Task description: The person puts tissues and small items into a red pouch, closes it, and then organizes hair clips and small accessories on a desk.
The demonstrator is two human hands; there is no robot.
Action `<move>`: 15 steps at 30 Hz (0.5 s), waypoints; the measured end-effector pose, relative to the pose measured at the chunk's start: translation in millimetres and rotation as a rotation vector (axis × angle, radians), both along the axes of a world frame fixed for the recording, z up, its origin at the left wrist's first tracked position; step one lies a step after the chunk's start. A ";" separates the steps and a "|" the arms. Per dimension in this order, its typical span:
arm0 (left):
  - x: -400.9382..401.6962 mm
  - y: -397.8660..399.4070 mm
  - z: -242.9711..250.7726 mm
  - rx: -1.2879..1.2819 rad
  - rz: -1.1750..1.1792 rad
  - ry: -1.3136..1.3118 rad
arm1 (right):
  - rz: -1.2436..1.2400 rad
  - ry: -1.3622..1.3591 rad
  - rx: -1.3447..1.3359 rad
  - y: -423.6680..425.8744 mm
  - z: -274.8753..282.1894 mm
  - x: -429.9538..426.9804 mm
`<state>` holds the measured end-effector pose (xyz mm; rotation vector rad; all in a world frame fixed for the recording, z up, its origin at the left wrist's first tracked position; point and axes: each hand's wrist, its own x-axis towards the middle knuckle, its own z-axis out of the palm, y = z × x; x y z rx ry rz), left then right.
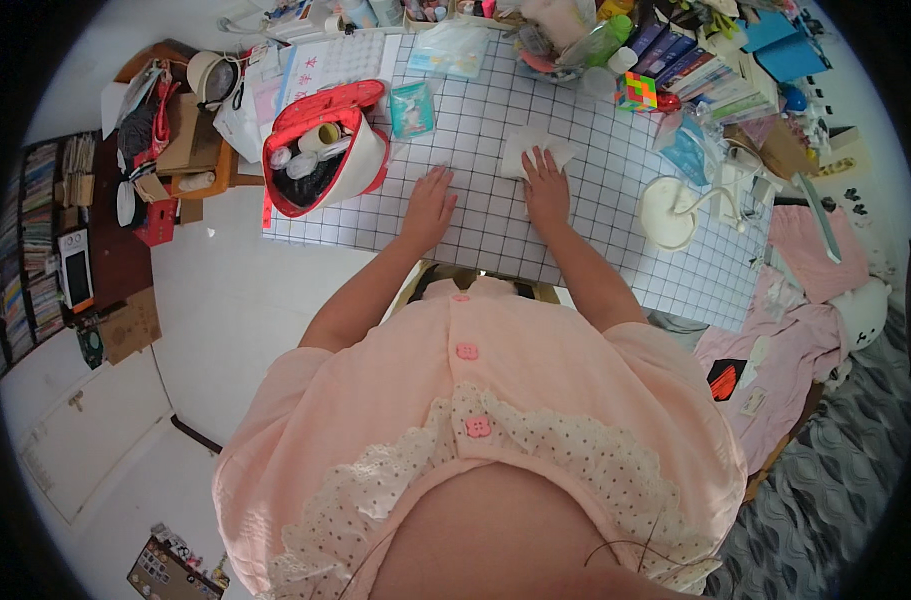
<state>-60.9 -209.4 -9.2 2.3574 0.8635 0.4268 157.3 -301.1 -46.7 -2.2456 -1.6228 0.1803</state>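
Note:
My right hand lies flat, palm down, with its fingers slightly spread over the near part of a crumpled white tissue on the desk. Most of the tissue shows to the left of and beyond the fingers. My left hand rests palm down on the grid-patterned desk cover, its thumb apart from the fingers and nothing visible in it. Left of that hand stands an unzipped red and white pouch with bottles and tubes inside. A small teal packet lies beyond the left hand.
A white desk lamp stands at the right. Along the back right are a puzzle cube, a row of books and a green-capped bottle. A plastic-wrapped packet lies at the back. Cardboard boxes are piled left of the desk.

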 end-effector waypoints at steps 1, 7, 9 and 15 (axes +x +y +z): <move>-2.2 0.2 0.7 -0.004 0.000 0.004 | 0.032 -0.003 0.020 -2.2 0.4 -0.6; -6.9 3.1 5.7 -0.008 -0.029 -0.003 | -0.153 0.234 0.049 -8.7 -1.0 4.1; -5.2 5.5 8.5 -0.011 -0.042 -0.010 | -0.237 0.326 0.115 -8.0 8.7 11.3; -2.4 5.0 4.8 0.020 -0.072 -0.082 | -0.712 0.532 0.397 -13.1 27.6 37.1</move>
